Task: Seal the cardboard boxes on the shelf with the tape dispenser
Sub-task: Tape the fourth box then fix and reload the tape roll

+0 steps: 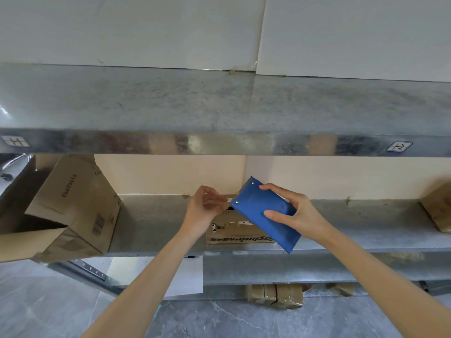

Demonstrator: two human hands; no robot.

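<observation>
Metal shelf [151,223] carried a big open box [73,203] at its left end and the small box [231,232] at the middle of the front edge. Right hand [292,211] was clamped round the blue tape dispenser [263,211] just above that box, and left hand [205,211] pinched the tape end [228,200] at its mouth. Likely risks: loose tape sticking to itself, or the strip landing off the seam if the light box slid under the pull.

Stockrm: labelled metal shelf [156,223], boxes [80,203]
</observation>
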